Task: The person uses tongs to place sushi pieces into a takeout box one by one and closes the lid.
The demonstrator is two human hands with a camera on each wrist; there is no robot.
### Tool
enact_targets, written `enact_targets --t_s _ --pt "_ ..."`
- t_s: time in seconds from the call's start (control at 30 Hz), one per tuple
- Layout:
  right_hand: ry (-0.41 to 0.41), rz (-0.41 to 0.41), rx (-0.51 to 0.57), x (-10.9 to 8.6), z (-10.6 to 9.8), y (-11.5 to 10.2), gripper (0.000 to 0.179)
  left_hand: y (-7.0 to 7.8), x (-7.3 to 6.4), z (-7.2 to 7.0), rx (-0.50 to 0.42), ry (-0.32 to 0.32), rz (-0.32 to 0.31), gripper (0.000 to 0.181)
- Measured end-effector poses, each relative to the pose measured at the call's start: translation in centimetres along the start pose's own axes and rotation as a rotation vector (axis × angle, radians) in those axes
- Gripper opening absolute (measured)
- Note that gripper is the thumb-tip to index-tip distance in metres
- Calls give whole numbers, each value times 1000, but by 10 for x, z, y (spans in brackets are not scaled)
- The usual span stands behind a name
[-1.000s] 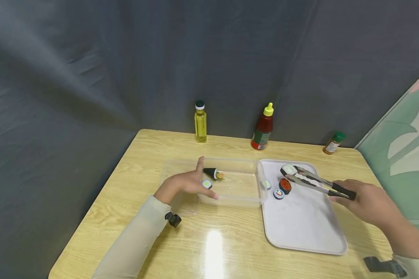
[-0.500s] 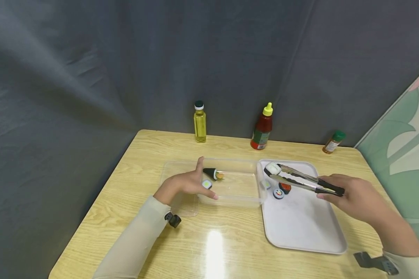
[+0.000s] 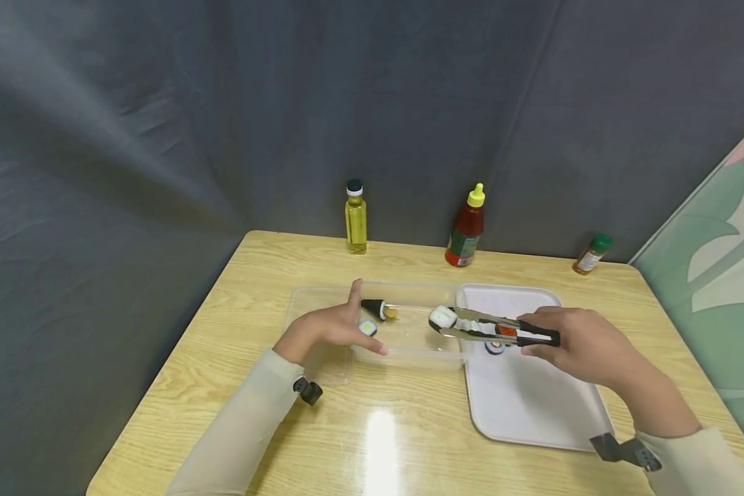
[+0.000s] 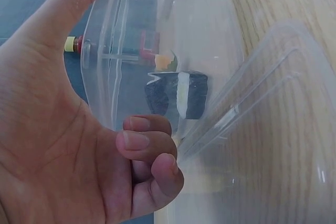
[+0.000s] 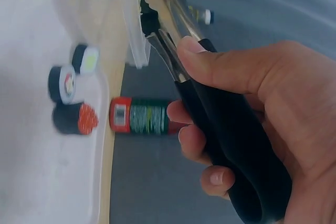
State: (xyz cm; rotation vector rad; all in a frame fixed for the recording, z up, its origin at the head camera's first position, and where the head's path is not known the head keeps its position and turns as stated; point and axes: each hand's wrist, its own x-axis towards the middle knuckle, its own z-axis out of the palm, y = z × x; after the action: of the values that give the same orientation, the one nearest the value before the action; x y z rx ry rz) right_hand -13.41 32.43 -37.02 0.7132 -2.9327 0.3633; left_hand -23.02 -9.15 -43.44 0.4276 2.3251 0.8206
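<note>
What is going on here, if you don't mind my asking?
A person's right hand grips tongs, which hold a white-topped sushi piece above the right part of a clear box. The left hand is at the box's left end, two of its digits spread wide. A black cone roll and a small square roll are in the box, while three more pieces sit on the tray.
</note>
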Motion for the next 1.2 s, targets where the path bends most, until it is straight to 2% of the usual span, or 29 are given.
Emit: enact_targets --t_s 0.33,0.47,0.7,0.9,1.03,1.2 --pt "-82 -83 -61 38 13 -33 35 0 1 1 4 6 0 157" --pt "-114 -83 -57 52 20 -45 33 -2 2 1 3 4 4 157" --pt "-126 -114 -84 73 31 -60 34 -4 3 2 -4 3 13 156" --pt "-147 -97 -83 79 39 -65 29 -2 2 2 -19 3 21 157" --pt "-154 -75 -88 76 42 -65 36 -3 2 2 -23 4 24 157" --pt "-121 -40 -79 66 43 -58 47 -4 1 2 -16 6 23 157"
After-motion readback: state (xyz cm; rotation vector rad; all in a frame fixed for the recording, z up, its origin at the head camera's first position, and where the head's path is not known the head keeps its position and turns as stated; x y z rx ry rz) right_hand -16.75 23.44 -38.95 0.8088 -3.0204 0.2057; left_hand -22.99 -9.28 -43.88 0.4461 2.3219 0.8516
